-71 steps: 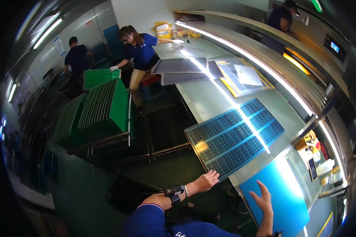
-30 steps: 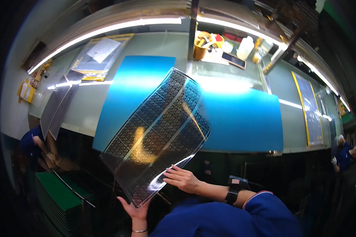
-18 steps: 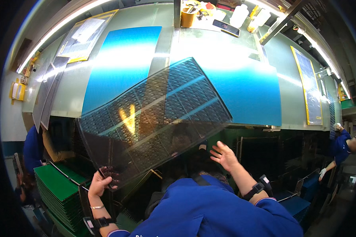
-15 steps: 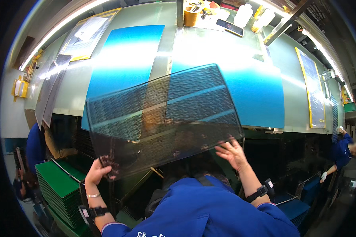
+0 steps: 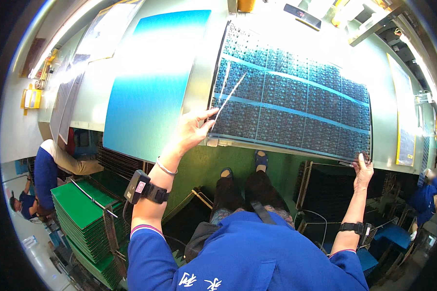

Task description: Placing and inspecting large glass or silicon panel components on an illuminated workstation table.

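Observation:
A dark see-through film (image 5: 291,104) with a printed grid pattern lies over the right-hand part of the worktable (image 5: 202,80), on top of a blue panel that shows through as lighter bands. My left hand (image 5: 193,128) pinches the film's left edge near its front corner, thumb and fingers close together. At the front right corner, my right hand (image 5: 362,172) grips the film between thumb and fingers. A second blue panel (image 5: 155,82) lies bare on the table to the left.
Green panels (image 5: 80,203) stand stacked in a rack at lower left. Dark racks (image 5: 335,189) sit under the table's front edge. A phone (image 5: 302,17) lies at the back; a yellow-edged sheet (image 5: 405,111) is at right. Co-workers (image 5: 425,199) stand at right and left.
The film has moved from the air before me, to the right and away, down onto the right-hand blue panel. Both hands went with it, and the left now holds its left edge.

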Demonstrator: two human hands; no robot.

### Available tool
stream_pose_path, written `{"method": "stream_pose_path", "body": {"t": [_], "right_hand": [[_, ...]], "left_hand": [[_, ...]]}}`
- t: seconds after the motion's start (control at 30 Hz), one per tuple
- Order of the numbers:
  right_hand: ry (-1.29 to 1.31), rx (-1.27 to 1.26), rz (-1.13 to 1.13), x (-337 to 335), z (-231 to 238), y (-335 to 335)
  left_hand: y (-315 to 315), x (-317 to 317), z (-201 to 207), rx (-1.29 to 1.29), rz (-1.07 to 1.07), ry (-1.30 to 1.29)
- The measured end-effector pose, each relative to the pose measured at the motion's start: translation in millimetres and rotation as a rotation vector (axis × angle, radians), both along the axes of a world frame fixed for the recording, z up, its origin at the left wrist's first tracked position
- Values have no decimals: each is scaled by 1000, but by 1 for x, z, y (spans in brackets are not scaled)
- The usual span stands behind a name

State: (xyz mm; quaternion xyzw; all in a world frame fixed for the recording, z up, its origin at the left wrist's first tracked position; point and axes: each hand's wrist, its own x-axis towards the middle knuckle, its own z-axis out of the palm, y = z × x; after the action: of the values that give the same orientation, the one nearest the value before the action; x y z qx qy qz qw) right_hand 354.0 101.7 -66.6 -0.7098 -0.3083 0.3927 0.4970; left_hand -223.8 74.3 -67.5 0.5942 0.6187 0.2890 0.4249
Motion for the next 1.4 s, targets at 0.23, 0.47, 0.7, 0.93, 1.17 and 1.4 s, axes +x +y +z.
{"method": "stream_pose_path", "body": {"t": [0.23, 0.47, 0.7, 0.93, 1.17, 1.4], "right_hand": [[41, 22, -56, 17, -11, 6], [25, 1, -41, 18, -15, 6], [38, 4, -61, 23, -13, 11], [441, 119, 240, 15, 42, 20], [46, -204, 501, 44, 35, 161], [-1221, -190, 571, 23, 7, 263]], "left_hand": [[-4, 5, -3, 138, -125, 64], [-7, 5, 1, 131, -182, 154], [-1, 7, -1, 145, -198, 184], [10, 12, 3, 164, -243, 294], [-3, 17, 8, 130, -223, 347], [5, 34, 22, 72, -179, 389]]}}
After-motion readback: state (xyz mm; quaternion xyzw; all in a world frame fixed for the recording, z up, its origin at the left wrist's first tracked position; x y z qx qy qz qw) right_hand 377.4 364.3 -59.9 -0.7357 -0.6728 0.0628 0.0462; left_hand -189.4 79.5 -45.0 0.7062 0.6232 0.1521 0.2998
